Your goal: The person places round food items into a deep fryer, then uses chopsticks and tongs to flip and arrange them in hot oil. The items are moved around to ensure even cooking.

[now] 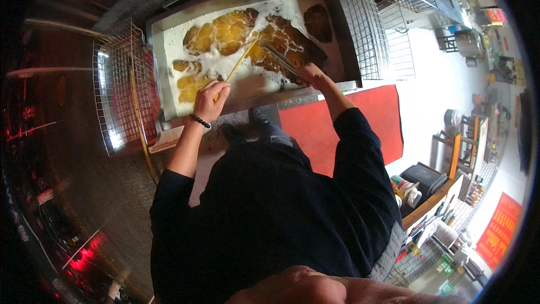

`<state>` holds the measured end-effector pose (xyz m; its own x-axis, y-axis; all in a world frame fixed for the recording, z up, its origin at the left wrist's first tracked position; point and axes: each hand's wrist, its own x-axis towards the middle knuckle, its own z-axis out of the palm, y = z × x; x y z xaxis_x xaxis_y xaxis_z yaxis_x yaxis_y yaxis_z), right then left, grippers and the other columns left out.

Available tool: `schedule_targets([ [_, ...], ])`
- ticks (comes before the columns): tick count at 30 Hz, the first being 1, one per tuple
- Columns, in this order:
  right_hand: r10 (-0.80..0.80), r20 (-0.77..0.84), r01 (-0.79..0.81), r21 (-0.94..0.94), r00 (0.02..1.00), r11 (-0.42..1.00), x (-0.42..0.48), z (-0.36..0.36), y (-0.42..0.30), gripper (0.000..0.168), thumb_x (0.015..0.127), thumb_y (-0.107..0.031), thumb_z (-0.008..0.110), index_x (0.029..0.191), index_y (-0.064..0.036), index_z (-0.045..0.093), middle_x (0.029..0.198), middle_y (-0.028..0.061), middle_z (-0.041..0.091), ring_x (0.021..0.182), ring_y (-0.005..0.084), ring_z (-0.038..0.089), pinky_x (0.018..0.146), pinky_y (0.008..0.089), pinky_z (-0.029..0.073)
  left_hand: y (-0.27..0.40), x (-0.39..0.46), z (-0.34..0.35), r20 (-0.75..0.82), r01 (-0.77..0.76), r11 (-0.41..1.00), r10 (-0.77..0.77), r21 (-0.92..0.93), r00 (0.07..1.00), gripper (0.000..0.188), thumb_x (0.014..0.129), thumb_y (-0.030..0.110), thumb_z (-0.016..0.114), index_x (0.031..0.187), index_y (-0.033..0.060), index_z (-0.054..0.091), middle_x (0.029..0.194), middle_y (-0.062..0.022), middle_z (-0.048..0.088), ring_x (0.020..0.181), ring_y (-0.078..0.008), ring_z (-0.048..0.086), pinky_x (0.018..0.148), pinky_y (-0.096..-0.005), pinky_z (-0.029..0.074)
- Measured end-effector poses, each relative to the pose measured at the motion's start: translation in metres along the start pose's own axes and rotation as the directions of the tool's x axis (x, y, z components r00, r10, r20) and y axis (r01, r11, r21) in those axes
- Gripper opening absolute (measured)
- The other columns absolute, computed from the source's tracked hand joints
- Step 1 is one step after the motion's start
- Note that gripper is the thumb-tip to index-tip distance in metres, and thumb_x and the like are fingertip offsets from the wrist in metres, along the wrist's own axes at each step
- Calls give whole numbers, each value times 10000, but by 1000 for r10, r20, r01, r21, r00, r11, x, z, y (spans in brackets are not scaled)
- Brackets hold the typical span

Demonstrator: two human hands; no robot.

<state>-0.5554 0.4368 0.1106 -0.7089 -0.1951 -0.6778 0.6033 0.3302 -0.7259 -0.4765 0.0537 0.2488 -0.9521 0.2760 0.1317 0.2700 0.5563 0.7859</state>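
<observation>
A rectangular metal frying vat [344, 57] of foaming oil lies before me. My left hand [211, 99], with a dark bead bracelet at its wrist, grips a long thin wooden stick [241, 61] that reaches over the middle of the vat. My right hand [312, 76] is closed around metal tongs [280, 55], their tips at a big browned fried piece [291, 42]. Stick and tongs come close together there. Golden fried pieces [228, 31] float to the left, and smaller ones [192, 88] lie near my left hand. A darker piece [317, 23] rests in the far right corner.
Wire racks stand left [112, 105] and right [367, 29] of the vat. A long rod [136, 105] crosses the left rack. A red mat or panel [346, 131] lies below my right arm. Farther right are a black bin [422, 177] and wooden-edged furniture [457, 156].
</observation>
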Motion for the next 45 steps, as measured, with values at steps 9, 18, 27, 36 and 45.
schedule_targets([
  [9, 45, -25, -35, 307, 999, 951, -30, -11, -63, 280, 945, -304, 608, 840, -47, 647, 653, 32, 534, 579, 137, 569, 442, 299, 319, 0, 9, -37, -173, 23, 999, -27, -25, 985, 231, 971, 212, 598, 1020, 13, 703, 846, -104, 667, 751, -219, 638, 688, -316, 495],
  [18, 63, -137, -83, -142, 988, 986, -47, -13, -67, 389, 957, -341, 573, 691, -57, 559, 578, 26, 488, 455, 122, 443, 401, 308, 302, -10, -22, -66, -139, 176, 983, -182, -55, 974, 234, 968, 187, 599, 1035, -9, 706, 889, -110, 694, 775, -184, 650, 708, -306, 501],
  [27, 47, -43, -44, 71, 998, 996, -4, 28, -65, 329, 923, -326, 585, 739, -53, 592, 575, 52, 512, 431, 146, 451, 383, 328, 308, -10, 8, -46, -169, 100, 993, -108, -57, 980, 210, 956, 173, 612, 1032, -5, 696, 902, -105, 695, 785, -187, 659, 706, -301, 505],
  [36, 155, -112, -138, 146, 982, 980, 54, 63, -53, 342, 926, -369, 625, 844, -37, 618, 676, 84, 579, 470, 157, 450, 422, 338, 336, -16, 25, -40, -142, 84, 996, -80, 23, 987, 211, 959, 186, 605, 1025, 3, 686, 899, -135, 675, 835, -278, 662, 731, -339, 507],
  [45, 224, -70, -186, 351, 972, 918, 62, 70, -79, 227, 923, -301, 636, 926, -75, 652, 734, 57, 613, 583, 180, 568, 470, 327, 426, -12, 13, -64, -198, 121, 993, -117, 9, 973, 218, 972, 187, 595, 1048, 9, 695, 883, -103, 675, 777, -186, 635, 721, -307, 499],
])
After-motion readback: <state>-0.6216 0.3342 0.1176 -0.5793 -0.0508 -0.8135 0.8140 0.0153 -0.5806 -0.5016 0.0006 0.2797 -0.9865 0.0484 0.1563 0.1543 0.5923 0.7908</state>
